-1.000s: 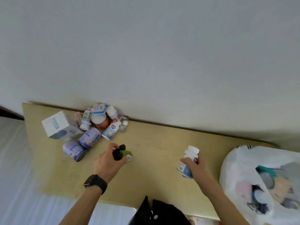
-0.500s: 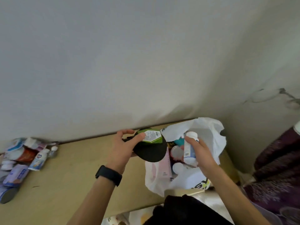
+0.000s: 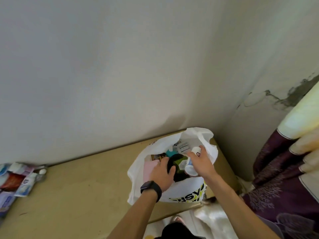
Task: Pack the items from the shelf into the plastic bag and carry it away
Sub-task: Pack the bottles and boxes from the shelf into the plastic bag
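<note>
Your two hands are down in the mouth of a white plastic bag (image 3: 185, 189) that sits at the right end of a tan shelf (image 3: 86, 187), close to the corner of a pale wall (image 3: 103, 66). Your left hand (image 3: 161, 171), a dark watch (image 3: 151, 187) on its wrist, curls its fingers round a black and green container (image 3: 178, 163). Your right hand (image 3: 202, 163) wraps round a white bottle (image 3: 191, 162), which lies tilted with its flat base towards you. Both items are inside the bag's rim, above things already packed, among them a flat pink packet (image 3: 150, 169) and something teal (image 3: 170, 153).

To do this step well, lower each item until it rests on the pile beneath before you loosen your fingers, so nothing drops hard or rolls. The bottle looks smooth, round and hard, so lay it in a hollow rather than on a slope. The bag is thin, soft film that slumps and crinkles; draw your hands out straight so they do not drag its rim down. The packing seems only partly done: a heap of small bottles and packets (image 3: 19, 178) waits at the left end of the shelf, well apart from the bag
</note>
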The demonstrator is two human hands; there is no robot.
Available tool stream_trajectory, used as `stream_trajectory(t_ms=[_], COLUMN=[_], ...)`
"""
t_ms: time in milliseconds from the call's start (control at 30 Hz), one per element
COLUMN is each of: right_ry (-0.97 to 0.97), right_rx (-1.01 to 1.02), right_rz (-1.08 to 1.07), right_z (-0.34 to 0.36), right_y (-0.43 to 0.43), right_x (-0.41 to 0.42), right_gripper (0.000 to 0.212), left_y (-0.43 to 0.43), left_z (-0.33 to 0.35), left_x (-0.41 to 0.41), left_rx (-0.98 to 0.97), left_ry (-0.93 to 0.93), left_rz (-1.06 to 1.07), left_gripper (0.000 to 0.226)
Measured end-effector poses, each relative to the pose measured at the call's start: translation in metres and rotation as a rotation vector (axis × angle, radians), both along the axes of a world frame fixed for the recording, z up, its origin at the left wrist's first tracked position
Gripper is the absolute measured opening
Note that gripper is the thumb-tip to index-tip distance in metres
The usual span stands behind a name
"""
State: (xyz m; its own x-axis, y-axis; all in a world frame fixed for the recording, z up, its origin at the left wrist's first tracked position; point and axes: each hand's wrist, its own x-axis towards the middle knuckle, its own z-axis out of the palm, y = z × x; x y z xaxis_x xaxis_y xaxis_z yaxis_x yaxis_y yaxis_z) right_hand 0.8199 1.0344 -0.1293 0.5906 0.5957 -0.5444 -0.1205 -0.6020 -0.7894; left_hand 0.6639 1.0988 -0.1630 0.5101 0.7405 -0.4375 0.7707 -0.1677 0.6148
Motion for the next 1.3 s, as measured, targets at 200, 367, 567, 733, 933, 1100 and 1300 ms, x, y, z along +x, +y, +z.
stream_trajectory(t_ms=[200,367,567,733,933,1100,1300], right_ry=[-0.057,-0.103,0.168,-0.002,-0.132,-0.252,-0.337], right_rx=[-0.109,-0.149,-0.372,-0.249,-0.272,-0.164,0.015], right_rz=[0.105,0.244,0.67,0.547,0.612,0.678,0.663], right_z=[-0.007,-0.02,-0.023,-0.027,-0.033,-0.033,-0.012], right_y=[0.008,0.027,0.049,0.056,0.022,0.001,-0.007], right_x=[-0.011,-0.04,-0.09,-0.094,-0.051,-0.047,-0.078], right_gripper=[0.072,0.062,0.045,0.058,0.057,0.045,0.024], left_y=[0.02,0.043,0.058,0.042,0.04,0.037,0.017], left_z=[0.012,0.022,0.063,0.071,0.056,0.044,0.021], left_x=[-0.071,-0.114,-0.107,-0.093,-0.118,-0.128,-0.162], left_rx=[0.378,0.126,0.151,0.142,0.133,0.132,0.103], left_ry=[0.555,0.522,0.071,-0.072,-0.041,-0.058,-0.068], left_rz=[-0.168,0.047,0.158,0.051,0.144,0.173,0.285], left_gripper=[0.07,0.052,0.063,0.067,0.06,0.047,0.041])
